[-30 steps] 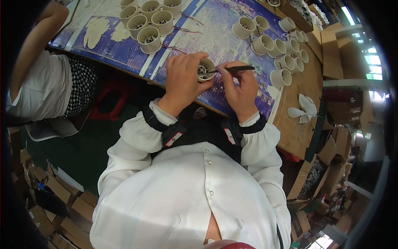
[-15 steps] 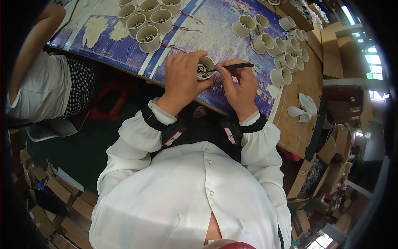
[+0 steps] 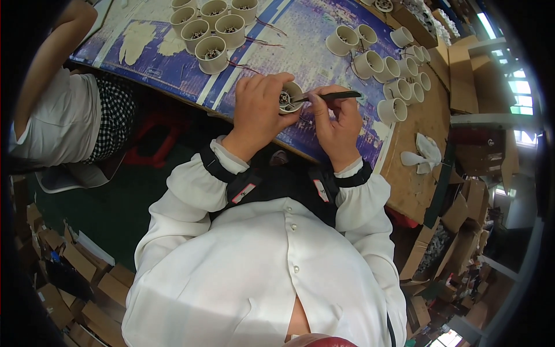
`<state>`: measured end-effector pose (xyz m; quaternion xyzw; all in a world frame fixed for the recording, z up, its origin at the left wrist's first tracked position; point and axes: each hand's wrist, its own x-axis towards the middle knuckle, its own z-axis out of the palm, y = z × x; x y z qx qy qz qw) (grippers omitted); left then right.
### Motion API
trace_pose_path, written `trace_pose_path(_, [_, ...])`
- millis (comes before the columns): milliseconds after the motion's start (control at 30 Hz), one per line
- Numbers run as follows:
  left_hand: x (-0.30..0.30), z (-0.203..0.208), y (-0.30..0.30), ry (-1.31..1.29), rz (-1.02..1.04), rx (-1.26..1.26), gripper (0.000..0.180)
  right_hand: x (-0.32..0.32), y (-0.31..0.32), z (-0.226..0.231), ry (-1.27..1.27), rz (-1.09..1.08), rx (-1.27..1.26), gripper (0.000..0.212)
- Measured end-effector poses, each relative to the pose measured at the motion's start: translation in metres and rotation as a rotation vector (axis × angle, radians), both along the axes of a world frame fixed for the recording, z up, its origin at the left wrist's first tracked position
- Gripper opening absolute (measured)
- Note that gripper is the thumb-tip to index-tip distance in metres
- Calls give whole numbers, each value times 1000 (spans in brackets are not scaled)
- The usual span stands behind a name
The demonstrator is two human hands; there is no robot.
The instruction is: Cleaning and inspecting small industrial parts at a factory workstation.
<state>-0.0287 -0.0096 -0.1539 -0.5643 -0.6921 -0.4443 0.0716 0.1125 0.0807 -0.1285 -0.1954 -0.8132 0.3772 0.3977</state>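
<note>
My left hand point(image 3: 258, 110) is wrapped round a white cylindrical housing point(image 3: 295, 91), tilted so its open mouth faces me. Inside it sits a dark and metallic round part point(image 3: 285, 98), too small to make out fully. In my right hand point(image 3: 337, 120) is a pair of dark tweezers point(image 3: 341, 95), pinched between thumb and fingers, with the tip reaching into the housing's mouth. Just beyond my left hand stands a cluster of similar white housings point(image 3: 211, 55) with parts inside and thin red and dark wires point(image 3: 245, 67) trailing out.
More white housings point(image 3: 392, 110) stand in a group at the right of the worn blue table covering point(image 3: 312, 52). A white cloth or glove point(image 3: 425, 153) lies on the bare wooden part. A seated person point(image 3: 60, 110) is at the left; cardboard boxes point(image 3: 462, 72) are stacked at the right.
The view has shifted slightly. Both hands remain at the housing, and the tweezers are still inside its mouth, at a slightly flatter angle.
</note>
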Motion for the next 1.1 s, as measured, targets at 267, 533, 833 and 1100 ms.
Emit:
trace_pose_path(267, [0,2,1,33,3,34,67,0,0,1,-35,-15,69,14])
trace_pose_path(533, [1,2,0,30,6,31,66,-1,0,3,-22,-13,106,13])
trace_pose_path(833, [-1,-3,0,18,20,18,60,-4,-2,1,-20,16,201,12])
trace_pose_path(1100, [3,1,3,36,-3,4,59,48,15,53,-66,-201,245,12])
